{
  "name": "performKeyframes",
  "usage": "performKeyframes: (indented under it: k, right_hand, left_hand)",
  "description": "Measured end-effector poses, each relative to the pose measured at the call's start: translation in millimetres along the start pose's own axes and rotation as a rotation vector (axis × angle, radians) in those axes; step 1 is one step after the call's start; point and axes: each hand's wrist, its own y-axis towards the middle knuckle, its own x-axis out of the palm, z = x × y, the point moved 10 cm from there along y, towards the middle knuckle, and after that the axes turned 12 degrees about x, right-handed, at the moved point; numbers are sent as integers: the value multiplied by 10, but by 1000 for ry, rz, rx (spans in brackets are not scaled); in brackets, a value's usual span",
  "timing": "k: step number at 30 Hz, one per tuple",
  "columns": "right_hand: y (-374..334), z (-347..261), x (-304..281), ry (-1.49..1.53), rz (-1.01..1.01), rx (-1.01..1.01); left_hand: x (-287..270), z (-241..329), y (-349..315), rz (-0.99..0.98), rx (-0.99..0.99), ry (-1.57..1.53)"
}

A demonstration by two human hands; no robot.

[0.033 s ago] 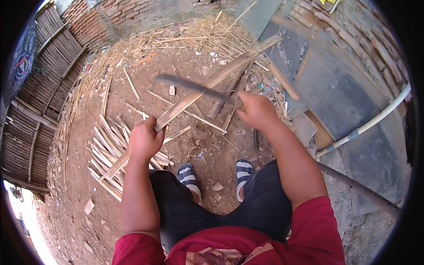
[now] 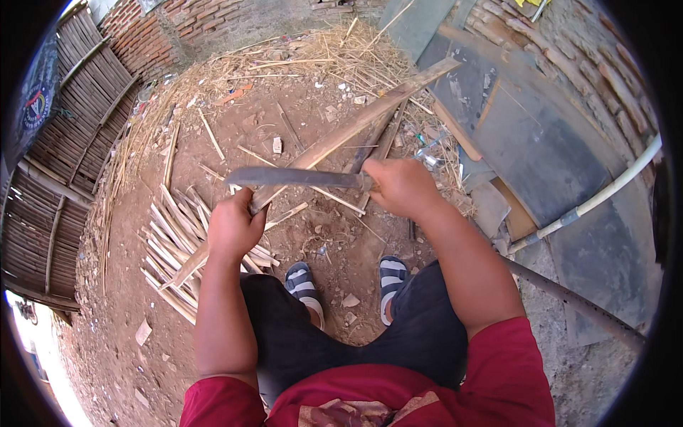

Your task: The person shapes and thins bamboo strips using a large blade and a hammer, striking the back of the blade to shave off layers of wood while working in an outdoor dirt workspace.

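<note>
My left hand (image 2: 232,226) is closed round a long wooden plank (image 2: 377,111). The plank slants from beside my left forearm up to the far right, its far end near the dark sheets. In my right hand (image 2: 403,186) is the handle of a machete (image 2: 295,176), gripped with closed fingers. Its long dark blade points left, crossing over the plank just beyond my left hand; whether it touches the wood I cannot tell. A heap of split wood sticks (image 2: 162,245) lies on the ground to the left, partly covered by my left hand and forearm.
Loose sticks (image 2: 210,135) and straw (image 2: 334,53) lie on the dirt. Dark flat sheets (image 2: 541,164) and a pale pipe (image 2: 619,178) are at the right. A bamboo wall (image 2: 78,107) stands left, a brick wall (image 2: 199,25) behind. My sandalled feet (image 2: 302,281) are close below.
My right hand has come nearer and slightly left with the machete. The blade has swung lower and now lies more level, closer to my left hand. The plank has barely shifted.
</note>
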Motion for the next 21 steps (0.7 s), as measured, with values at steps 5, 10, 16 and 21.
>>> performKeyframes:
  k: [5, 10, 16, 21]
  right_hand:
    - [192, 668, -163, 301, 48, 378]
    - [162, 1126, -96, 217, 236, 398]
    - [-19, 134, 65, 43, 40, -45]
    - [94, 340, -39, 135, 56, 11]
  left_hand:
    - [-42, -63, -30, -75, -30, 79]
    - [68, 33, -29, -85, 27, 93]
    - [84, 65, -6, -67, 9, 98]
    - [-52, 8, -21, 66, -11, 97]
